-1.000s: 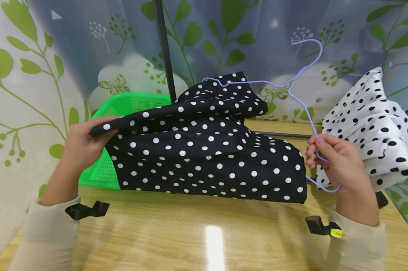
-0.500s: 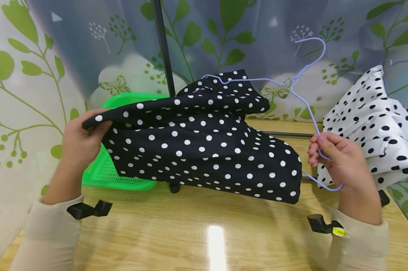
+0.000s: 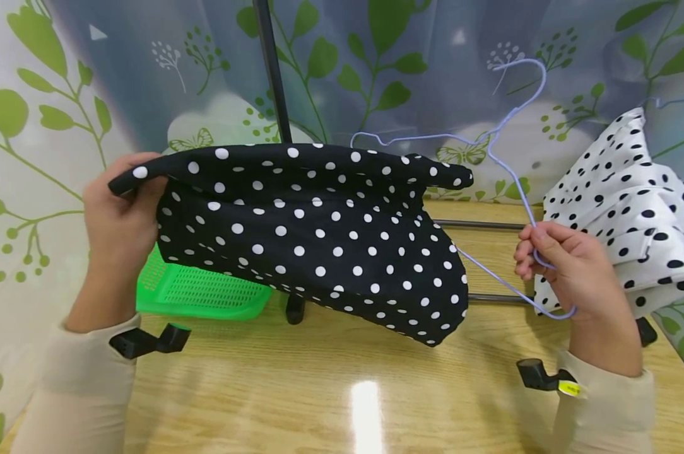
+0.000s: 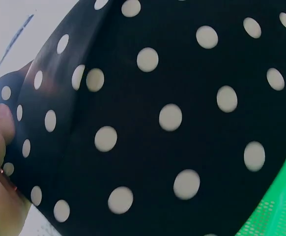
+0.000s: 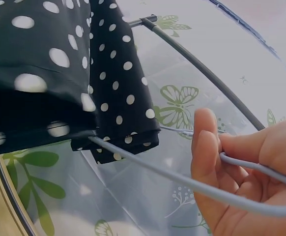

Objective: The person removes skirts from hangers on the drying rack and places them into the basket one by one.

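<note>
A black garment with white polka dots (image 3: pixel 319 233) stretches sideways across the middle of the head view. Its left end is gripped by my left hand (image 3: pixel 117 221), thumb below the rolled upper edge. In the left wrist view the dotted cloth (image 4: pixel 148 113) fills most of the picture. My right hand (image 3: pixel 575 265) pinches a light purple wire hanger (image 3: pixel 511 115) between thumb and fingers, its hook pointing up. One hanger arm (image 5: pixel 167 174) enters the garment's open right end. The other arm runs behind the upper fold, its looped tip showing above the cloth.
A green plastic basket (image 3: pixel 206 302) stands on the wooden table (image 3: pixel 274 391), partly behind the garment. White cloth with black dots (image 3: pixel 620 221) hangs at the right, close to my right hand. Black rack bars (image 3: pixel 274 69) stand behind; a leaf-patterned curtain backs everything.
My left hand has drawn the garment leftward and up, its right end sliding back along the lower hanger arm. More hanger wire shows. My right hand stays nearly in place.
</note>
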Tool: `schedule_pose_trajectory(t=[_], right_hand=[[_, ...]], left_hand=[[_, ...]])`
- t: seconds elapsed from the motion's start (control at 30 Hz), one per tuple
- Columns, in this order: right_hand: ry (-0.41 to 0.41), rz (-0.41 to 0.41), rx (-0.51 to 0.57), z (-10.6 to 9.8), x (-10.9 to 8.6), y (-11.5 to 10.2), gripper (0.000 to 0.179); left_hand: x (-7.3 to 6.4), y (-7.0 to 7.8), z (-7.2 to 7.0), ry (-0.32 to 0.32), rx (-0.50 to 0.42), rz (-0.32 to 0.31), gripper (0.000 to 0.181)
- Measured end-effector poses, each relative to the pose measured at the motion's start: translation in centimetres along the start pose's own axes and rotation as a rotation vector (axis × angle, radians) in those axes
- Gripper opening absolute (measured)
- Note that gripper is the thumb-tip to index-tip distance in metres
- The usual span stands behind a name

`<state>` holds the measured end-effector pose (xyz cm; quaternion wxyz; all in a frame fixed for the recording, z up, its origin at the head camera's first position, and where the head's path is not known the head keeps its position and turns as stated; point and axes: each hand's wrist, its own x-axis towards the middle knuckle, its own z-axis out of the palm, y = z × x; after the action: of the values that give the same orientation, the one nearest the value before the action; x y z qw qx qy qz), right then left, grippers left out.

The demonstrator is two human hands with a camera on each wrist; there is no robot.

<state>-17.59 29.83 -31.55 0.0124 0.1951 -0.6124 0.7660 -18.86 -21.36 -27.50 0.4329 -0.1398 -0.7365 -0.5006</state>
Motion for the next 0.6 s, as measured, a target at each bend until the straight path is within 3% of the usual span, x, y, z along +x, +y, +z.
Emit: schedule_pose_trajectory(t=[0.27, 0.4, 0.6], right_hand=[[0.003, -0.011, -0.033, 0.0, 0.1, 0.0, 0.021], [0.009, -0.014, -0.026, 0.0, 0.2, -0.1, 0.021], [0.014, -0.018, -0.023, 0.0, 0.3, -0.2, 0.021]], left_hand=[[1.5, 1.9, 0.9, 0.028, 0.028, -0.022, 0.014], [2.7, 3.1, 1.2, 0.025, 0.039, 0.01, 0.007], [4.3, 4.7, 1.3, 0.02, 0.032, 0.058, 0.015]])
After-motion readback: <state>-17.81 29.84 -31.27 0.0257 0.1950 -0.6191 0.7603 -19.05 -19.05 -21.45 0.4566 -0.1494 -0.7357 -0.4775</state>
